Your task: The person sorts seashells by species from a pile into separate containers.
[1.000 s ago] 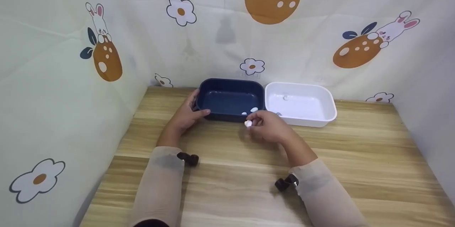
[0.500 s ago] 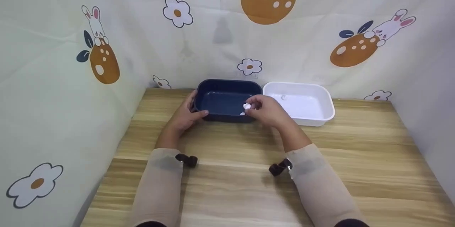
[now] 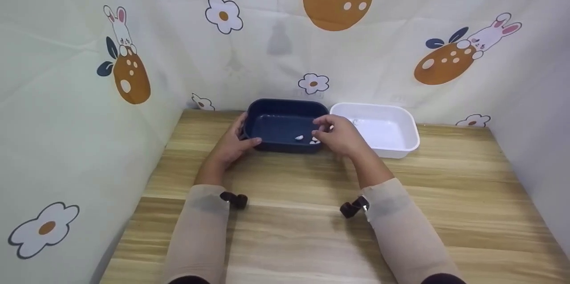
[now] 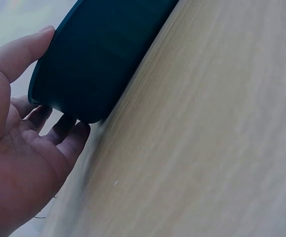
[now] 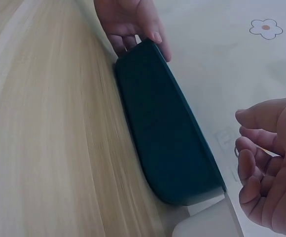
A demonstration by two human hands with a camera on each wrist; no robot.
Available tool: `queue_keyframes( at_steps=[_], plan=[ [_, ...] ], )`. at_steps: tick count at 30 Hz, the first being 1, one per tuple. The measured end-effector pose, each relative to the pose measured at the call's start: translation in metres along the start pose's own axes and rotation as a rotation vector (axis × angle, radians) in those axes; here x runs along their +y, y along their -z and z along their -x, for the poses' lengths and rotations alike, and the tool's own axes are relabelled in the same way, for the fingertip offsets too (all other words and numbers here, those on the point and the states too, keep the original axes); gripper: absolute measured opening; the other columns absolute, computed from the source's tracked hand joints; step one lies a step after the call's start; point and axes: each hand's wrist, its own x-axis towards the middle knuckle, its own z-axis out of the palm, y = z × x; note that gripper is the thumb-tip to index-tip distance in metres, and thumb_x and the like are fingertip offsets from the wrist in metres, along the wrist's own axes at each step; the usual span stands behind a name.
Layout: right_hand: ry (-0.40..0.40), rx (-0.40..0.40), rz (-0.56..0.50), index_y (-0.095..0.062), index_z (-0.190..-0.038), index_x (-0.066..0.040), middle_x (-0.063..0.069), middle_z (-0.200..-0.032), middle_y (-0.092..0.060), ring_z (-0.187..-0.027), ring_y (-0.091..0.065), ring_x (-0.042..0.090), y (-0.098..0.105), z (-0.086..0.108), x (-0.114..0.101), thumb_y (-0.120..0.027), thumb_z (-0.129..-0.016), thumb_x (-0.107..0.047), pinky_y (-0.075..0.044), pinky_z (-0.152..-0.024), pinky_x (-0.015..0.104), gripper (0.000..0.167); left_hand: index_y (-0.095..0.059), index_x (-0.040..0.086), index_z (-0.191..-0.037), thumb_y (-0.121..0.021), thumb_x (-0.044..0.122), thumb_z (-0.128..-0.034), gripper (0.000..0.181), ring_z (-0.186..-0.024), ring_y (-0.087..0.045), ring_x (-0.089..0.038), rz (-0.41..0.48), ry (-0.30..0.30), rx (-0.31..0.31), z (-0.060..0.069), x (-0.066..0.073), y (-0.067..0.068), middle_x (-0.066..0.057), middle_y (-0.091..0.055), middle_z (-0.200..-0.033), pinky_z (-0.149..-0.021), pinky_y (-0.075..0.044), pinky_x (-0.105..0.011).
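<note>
The dark blue box stands on the table against the back. My left hand grips its left end, thumb at the front rim and fingers round the end wall, as the left wrist view shows. Several small white pieces, too small to identify, lie in the box's front right part, one white piece apart from the others. Above the right end of the box is my right hand. In the right wrist view, this right hand has loosely bent fingers, thumb apart, with nothing between them.
A white box stands right beside the blue one, with a small pale item at its back left; my right hand partly covers this box. Behind hangs a printed cloth. The wooden table stretches toward me.
My right hand carried a small white piece from before the blue box to over it and let it go; the piece now lies inside. The left hand has kept its hold.
</note>
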Motion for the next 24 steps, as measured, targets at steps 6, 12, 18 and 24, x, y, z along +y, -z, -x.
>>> queue_keyframes(
  at_steps=[6, 12, 18, 24],
  plan=[
    [0.013, 0.012, 0.011, -0.073, -0.13, -0.007, 0.004, -0.104, -0.071, -0.085, -0.062, 0.019, 0.009, 0.012, 0.008, -0.073, -0.098, -0.028, -0.051, -0.072, 0.031, 0.038, -0.024, 0.026, -0.172, -0.087, 0.018, -0.0892, 0.104, -0.166, -0.025, -0.027, 0.032, -0.014, -0.003, -0.002, -0.002, 0.0, -0.005, -0.03, -0.178, -0.138, -0.016, -0.045],
    [0.029, 0.044, 0.022, -0.076, -0.126, -0.009, 0.005, -0.102, -0.073, -0.085, -0.063, 0.02, 0.017, 0.027, 0.016, -0.073, -0.098, -0.028, -0.05, -0.076, 0.031, 0.034, -0.024, 0.025, -0.172, -0.087, 0.019, -0.0891, 0.104, -0.166, -0.024, -0.027, 0.027, -0.017, -0.008, -0.002, -0.003, 0.001, -0.006, -0.03, -0.178, -0.137, -0.017, -0.045],
    [0.036, 0.059, 0.002, -0.076, -0.125, -0.01, 0.006, -0.103, -0.075, -0.088, -0.065, 0.024, 0.022, 0.038, 0.022, -0.074, -0.097, -0.027, -0.051, -0.079, 0.031, 0.033, -0.024, 0.027, -0.172, -0.088, 0.023, -0.0887, 0.105, -0.167, -0.022, -0.027, -0.001, 0.001, -0.004, -0.002, -0.002, 0.0, -0.007, -0.029, -0.178, -0.137, -0.018, -0.046],
    [0.03, 0.072, 0.004, -0.076, -0.125, -0.012, 0.007, -0.105, -0.075, -0.091, -0.064, 0.024, 0.029, 0.047, 0.027, -0.075, -0.098, -0.028, -0.051, -0.081, 0.032, 0.031, -0.023, 0.024, -0.172, -0.087, 0.021, -0.0889, 0.105, -0.167, -0.021, -0.029, -0.007, -0.012, -0.001, -0.003, -0.002, -0.002, -0.009, -0.028, -0.178, -0.138, -0.016, -0.048]
  ],
)
